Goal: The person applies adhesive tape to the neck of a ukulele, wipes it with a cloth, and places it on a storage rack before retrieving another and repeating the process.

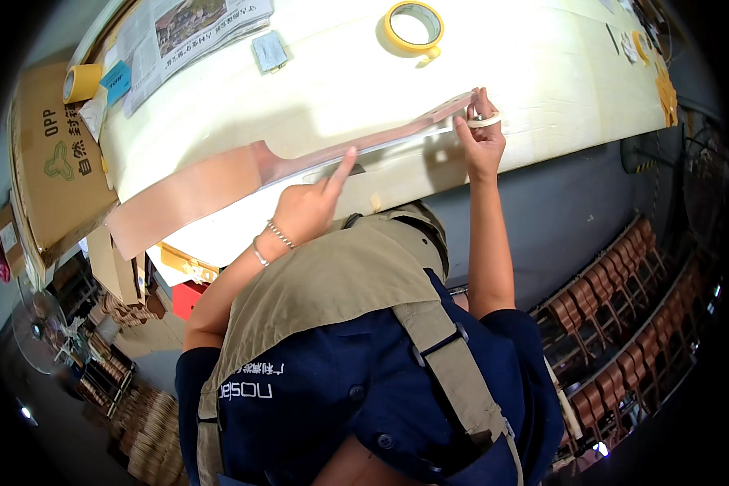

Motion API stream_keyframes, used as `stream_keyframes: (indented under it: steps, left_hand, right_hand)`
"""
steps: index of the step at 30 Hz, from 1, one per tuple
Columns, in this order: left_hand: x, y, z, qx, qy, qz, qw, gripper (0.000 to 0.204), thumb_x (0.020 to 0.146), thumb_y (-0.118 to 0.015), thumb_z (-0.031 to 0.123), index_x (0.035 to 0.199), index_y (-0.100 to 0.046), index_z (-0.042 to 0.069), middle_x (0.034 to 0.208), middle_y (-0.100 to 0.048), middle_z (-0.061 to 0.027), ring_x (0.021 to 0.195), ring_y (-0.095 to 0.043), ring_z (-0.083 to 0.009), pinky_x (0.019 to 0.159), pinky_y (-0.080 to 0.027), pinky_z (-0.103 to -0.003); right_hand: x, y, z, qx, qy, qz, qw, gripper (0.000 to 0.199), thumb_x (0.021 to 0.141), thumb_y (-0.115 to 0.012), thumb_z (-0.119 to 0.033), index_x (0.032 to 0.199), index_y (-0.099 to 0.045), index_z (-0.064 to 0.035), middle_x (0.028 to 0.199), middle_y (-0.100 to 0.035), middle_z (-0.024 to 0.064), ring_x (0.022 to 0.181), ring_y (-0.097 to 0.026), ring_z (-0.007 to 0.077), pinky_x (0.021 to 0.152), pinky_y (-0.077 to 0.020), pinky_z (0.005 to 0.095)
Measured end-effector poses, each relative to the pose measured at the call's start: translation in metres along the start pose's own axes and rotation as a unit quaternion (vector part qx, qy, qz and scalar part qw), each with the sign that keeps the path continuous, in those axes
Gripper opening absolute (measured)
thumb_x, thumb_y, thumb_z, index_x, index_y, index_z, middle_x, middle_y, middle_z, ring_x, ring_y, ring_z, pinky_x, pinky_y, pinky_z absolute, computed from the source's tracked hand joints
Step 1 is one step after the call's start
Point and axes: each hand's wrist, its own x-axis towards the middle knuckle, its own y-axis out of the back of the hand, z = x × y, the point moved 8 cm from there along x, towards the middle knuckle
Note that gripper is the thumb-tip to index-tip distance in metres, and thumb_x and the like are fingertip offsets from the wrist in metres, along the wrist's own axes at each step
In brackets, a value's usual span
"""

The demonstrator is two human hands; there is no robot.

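Note:
A guitar (190,182) of bare, reddish wood lies on its side along the near edge of the table, body to the left, neck (340,152) reaching right. A pale strip runs along the neck's near edge. My left hand (309,206) has its index finger stretched out against that edge, the other fingers curled in and partly hidden. At the headstock (454,104), my right hand (484,146) grips a narrow roll of whitish tape (486,121), fingers up beside the headstock's end.
On the pale table (543,89) lie a yellow tape roll (391,28), a grey-blue block (269,52), and newspapers (170,49). Another tape roll (81,83) and a cardboard box (57,162) stand at the left. Racks of brown instrument parts (616,283) stand behind me at the right.

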Motion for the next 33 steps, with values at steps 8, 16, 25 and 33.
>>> stream_keyframes:
  steps: [8,16,25,33]
  left_hand:
    - [0.086,-0.034,0.062,0.082,-0.042,-0.054,0.994,0.078,0.069,-0.057,0.005,0.142,-0.030,0.002,0.061,-0.056,-0.0077,0.041,-0.051,-0.0213,0.037,-0.039,-0.033]
    - [0.115,-0.037,-0.021,-0.487,0.228,-0.195,0.821,0.034,0.073,-0.072,0.016,0.104,-0.069,0.003,0.089,-0.068,-0.0053,0.079,-0.058,-0.0120,0.075,-0.045,-0.023]
    - [0.135,-0.057,-0.024,-0.476,0.244,-0.253,0.806,0.029,0.070,-0.072,0.013,0.097,-0.071,0.001,0.078,-0.069,-0.0053,0.069,-0.059,-0.0094,0.071,-0.047,-0.022]
    - [0.115,-0.014,-0.013,-0.233,0.136,-0.145,0.952,0.047,0.072,-0.073,0.022,0.114,-0.062,0.004,0.086,-0.069,-0.0117,0.073,-0.064,-0.0210,0.075,-0.047,-0.028]
  right_hand:
    - [0.000,0.001,0.005,-0.036,0.029,-0.009,0.999,0.059,0.080,-0.062,0.008,0.135,-0.043,-0.0035,0.137,-0.041,0.0079,0.122,-0.043,0.0147,0.105,-0.0354,0.0305]
    - [0.000,0.000,0.007,-0.014,0.035,0.009,0.999,0.060,0.079,-0.063,0.008,0.135,-0.044,-0.0032,0.131,-0.041,0.0056,0.119,-0.045,0.0148,0.104,-0.0350,0.0291]
    - [-0.056,0.001,-0.018,-0.014,-0.058,0.191,0.980,0.060,0.075,-0.073,-0.004,0.131,-0.051,-0.0066,0.113,-0.048,0.0081,0.095,-0.051,0.0126,0.076,-0.0483,0.0266]
    - [-0.076,0.119,-0.013,-0.223,-0.112,0.206,0.946,0.040,0.074,-0.075,-0.011,0.112,-0.064,-0.0037,0.110,-0.061,0.0100,0.097,-0.054,0.0188,0.080,-0.0478,0.0312]
